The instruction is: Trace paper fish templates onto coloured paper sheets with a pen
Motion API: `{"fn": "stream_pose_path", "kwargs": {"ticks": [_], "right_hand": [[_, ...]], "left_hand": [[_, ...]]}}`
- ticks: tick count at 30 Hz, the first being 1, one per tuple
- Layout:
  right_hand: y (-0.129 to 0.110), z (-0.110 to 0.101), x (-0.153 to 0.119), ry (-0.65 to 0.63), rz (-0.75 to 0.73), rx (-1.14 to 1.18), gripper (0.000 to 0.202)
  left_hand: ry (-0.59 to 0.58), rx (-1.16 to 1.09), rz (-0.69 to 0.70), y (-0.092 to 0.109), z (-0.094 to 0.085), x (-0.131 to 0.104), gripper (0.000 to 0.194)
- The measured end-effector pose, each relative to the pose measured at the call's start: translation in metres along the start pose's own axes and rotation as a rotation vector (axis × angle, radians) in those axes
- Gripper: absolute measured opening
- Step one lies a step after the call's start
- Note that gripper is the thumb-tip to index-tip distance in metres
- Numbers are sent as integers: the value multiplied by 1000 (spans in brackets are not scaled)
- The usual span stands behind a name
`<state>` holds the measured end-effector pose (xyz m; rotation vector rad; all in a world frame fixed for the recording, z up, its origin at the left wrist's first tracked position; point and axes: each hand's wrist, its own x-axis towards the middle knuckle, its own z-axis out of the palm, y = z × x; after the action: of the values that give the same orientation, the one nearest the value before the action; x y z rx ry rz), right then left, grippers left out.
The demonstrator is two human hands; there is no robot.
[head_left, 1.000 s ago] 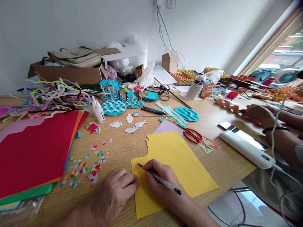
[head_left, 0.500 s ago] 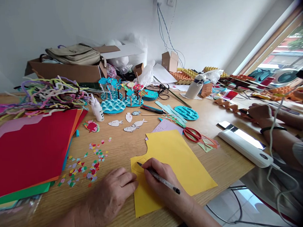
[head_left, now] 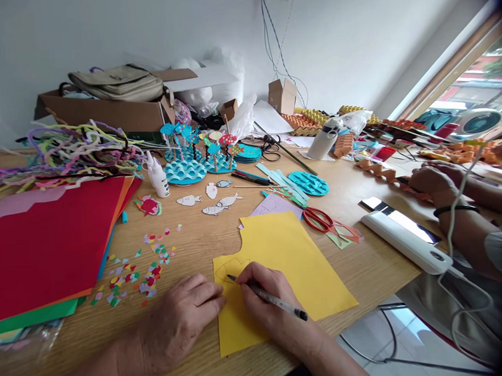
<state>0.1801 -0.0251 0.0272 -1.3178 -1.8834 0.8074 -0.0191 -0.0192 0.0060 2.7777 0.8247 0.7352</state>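
A sheet of yellow paper (head_left: pixel 295 263) lies near the front edge of the wooden table (head_left: pixel 203 242). My right hand (head_left: pixel 265 297) grips a pen (head_left: pixel 267 297) whose tip rests on a drawn outline at the sheet's left corner. My left hand (head_left: pixel 179 319) lies palm down on the wood, its fingertips touching the sheet's left edge. Red-handled scissors (head_left: pixel 320 218) rest just beyond the sheet.
Stacked coloured sheets (head_left: pixel 51 244) lie at left beside scattered confetti bits (head_left: pixel 134 269). Paper fish cutouts (head_left: pixel 216 203), a glue bottle (head_left: pixel 159 180) and blue wave models (head_left: pixel 187 171) sit mid-table. Another person's hands (head_left: pixel 434 184) work at right, near a white device (head_left: pixel 405 240).
My right hand has drawn further along the outline; the pen tip sits slightly lower on the yellow paper. The view has tilted a little. The other person's hands have shifted slightly.
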Motion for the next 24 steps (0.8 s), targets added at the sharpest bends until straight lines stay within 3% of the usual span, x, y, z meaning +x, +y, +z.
{"fn": "stream_pose_path", "kwargs": {"ticks": [24], "right_hand": [[2, -1, -3, 13, 37, 78, 12]], "left_hand": [[35, 4, 22, -1, -1, 0, 34]]}}
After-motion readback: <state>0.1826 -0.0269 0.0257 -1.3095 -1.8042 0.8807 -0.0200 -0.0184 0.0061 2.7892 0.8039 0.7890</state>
